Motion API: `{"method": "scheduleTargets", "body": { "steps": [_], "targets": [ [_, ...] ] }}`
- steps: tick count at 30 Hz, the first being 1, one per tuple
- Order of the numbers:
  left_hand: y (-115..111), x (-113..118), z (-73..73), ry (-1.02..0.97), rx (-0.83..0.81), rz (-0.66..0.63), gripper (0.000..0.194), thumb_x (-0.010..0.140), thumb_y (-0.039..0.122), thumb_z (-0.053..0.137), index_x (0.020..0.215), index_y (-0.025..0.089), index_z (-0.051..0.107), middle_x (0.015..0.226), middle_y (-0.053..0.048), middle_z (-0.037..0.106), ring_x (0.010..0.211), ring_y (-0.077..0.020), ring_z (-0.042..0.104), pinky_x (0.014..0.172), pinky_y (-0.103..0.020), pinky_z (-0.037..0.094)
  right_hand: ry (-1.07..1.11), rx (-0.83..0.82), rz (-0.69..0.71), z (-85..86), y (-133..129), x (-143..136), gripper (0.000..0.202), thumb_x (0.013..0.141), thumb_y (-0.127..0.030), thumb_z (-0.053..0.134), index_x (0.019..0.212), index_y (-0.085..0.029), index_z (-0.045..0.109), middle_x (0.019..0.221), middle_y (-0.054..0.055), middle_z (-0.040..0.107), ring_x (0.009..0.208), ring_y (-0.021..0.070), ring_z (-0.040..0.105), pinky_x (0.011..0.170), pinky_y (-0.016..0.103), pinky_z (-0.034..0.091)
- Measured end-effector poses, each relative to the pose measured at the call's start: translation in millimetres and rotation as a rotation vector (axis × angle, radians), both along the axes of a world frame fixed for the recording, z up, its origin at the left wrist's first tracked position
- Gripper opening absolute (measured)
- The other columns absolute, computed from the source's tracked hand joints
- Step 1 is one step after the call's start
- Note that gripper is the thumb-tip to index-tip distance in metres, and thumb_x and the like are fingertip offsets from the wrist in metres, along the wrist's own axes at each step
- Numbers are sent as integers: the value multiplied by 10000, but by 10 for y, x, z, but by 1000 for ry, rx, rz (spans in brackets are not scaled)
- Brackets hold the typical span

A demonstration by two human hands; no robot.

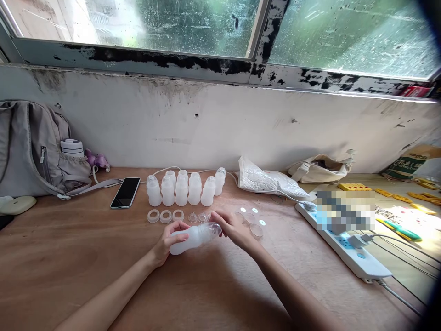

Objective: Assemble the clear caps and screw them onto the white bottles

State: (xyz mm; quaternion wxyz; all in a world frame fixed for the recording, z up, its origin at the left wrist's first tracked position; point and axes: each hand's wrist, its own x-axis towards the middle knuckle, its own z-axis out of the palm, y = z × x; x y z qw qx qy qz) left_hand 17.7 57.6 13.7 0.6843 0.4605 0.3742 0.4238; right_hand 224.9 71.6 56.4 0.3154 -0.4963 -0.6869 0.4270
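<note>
A frosted white bottle (190,240) with a clear cap lies tilted in my left hand (168,242), whose fingers wrap round its body. At the bottle's capped end, my right hand (231,227) has its fingers closed on the clear cap (214,229). Behind them stand several white bottles (181,189), some with clear caps. Between the bottles and my hands lie white rings (166,216) and clear nipple-shaped pieces (192,217), one partly hidden by my right hand. To the right are clear discs (256,230) and small white discs (254,210).
A phone (125,193) and a grey backpack (34,147) are at the left. Along the wall lie a white packet (268,180) and a cloth pouch (320,169). A power strip (347,250) with cables and yellow pieces (354,187) are at the right.
</note>
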Motion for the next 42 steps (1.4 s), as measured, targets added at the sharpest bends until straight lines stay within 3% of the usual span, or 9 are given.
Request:
{"method": "scheduleTargets", "body": {
  "steps": [6, 11, 16, 25, 31, 35, 39, 42],
  "targets": [
    [3, -17, 10, 41, 24, -84, 182, 630, 305, 617, 739, 161, 598, 697, -22, 610, 620, -152, 530, 543, -226, 363, 280, -302, 106, -201, -74, -161, 481, 849, -524, 268, 720, -154, 549, 565, 1, 489, 466, 117, 480, 408, 227, 366],
    [24, -36, 8, 143, 124, 73, 296, 767, 348, 423, 624, 157, 598, 661, -26, 563, 660, -157, 493, 597, -236, 361, 424, -185, 81, -440, -166, -261, 287, 818, -419, 410, 740, -179, 547, 671, 1, 504, 582, 128, 479, 530, 247, 370],
    [-4, -13, -76, 236, 191, 120, 400, 824, 348, 308, 586, 158, 567, 648, -24, 547, 659, -159, 473, 613, -253, 363, 468, -139, 37, -580, -199, -280, 219, 790, -354, 412, 705, -184, 521, 659, 7, 485, 592, 136, 425, 560, 260, 323],
    [-88, 36, -132, 277, 231, 203, 374, 798, 350, 308, 561, 170, 535, 636, -32, 550, 664, -179, 489, 633, -272, 380, 492, -106, 20, -561, -221, -285, 184, 744, -297, 393, 668, -167, 499, 664, 16, 490, 611, 142, 420, 576, 257, 306],
    [-70, 33, -148, 255, 249, 183, 356, 809, 323, 313, 573, 171, 532, 639, -26, 539, 679, -172, 486, 643, -261, 371, 467, -77, 1, -548, -228, -294, 189, 742, -297, 388, 658, -165, 494, 642, 11, 476, 602, 137, 414, 567, 250, 310],
    [-24, 21, -152, 209, 221, 152, 333, 803, 316, 342, 591, 161, 547, 638, -23, 542, 650, -154, 472, 604, -241, 356, 443, -81, -65, -576, -210, -314, 213, 752, -317, 385, 636, -170, 488, 607, -1, 454, 552, 125, 420, 497, 233, 322],
    [-4, 16, -143, 139, 139, 149, 293, 783, 336, 399, 607, 153, 545, 652, -16, 549, 619, -135, 466, 560, -221, 342, 396, -160, -181, -559, -151, -300, 260, 793, -375, 375, 644, -181, 463, 576, -21, 425, 440, 99, 392, 345, 201, 254],
    [-9, 20, -125, 90, 79, 160, 271, 769, 357, 434, 628, 152, 541, 644, -4, 534, 581, -118, 454, 510, -203, 327, 366, -77, -253, -499, -92, -256, 296, 809, -411, 397, 635, -179, 458, 588, -24, 437, 446, 86, 403, 350, 190, 278]
  ]
}}
